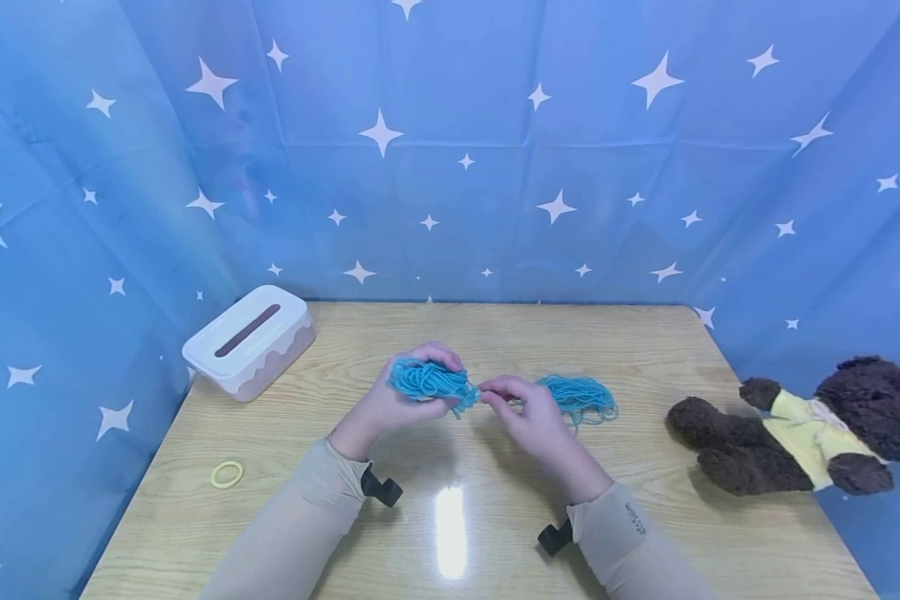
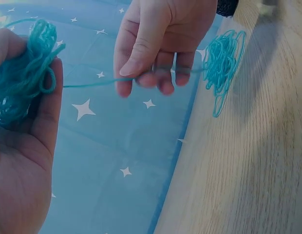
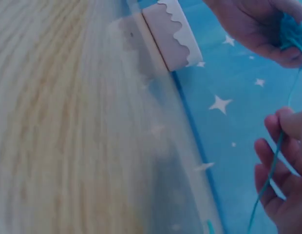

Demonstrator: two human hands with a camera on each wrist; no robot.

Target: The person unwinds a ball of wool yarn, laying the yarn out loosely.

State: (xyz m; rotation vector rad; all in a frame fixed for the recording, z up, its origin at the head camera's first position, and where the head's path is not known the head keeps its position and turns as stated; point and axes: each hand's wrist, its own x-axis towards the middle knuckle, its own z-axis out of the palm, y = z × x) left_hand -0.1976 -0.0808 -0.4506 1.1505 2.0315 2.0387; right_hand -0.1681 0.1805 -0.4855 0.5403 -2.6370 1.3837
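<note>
A looped bundle of turquoise yarn [image 1: 429,380] is gripped in my left hand [image 1: 399,402], raised over the middle of the table. My right hand [image 1: 523,410] is just to its right, pinching a single yarn strand [image 2: 95,84] between thumb and forefinger. In the left wrist view that strand runs from the held bundle through the right fingers toward a second pile of turquoise yarn [image 2: 222,63]. This loose pile [image 1: 581,397] lies on the table behind and to the right of my right hand.
A white and pink tissue box [image 1: 258,342] stands at the back left of the wooden table [image 1: 375,329]. Nearer the left edge lies a yellow ring [image 1: 227,475]. On the right is a dark brown plush toy [image 1: 802,433] in a yellow top. Blue star-patterned cloth [image 1: 450,167] hangs behind.
</note>
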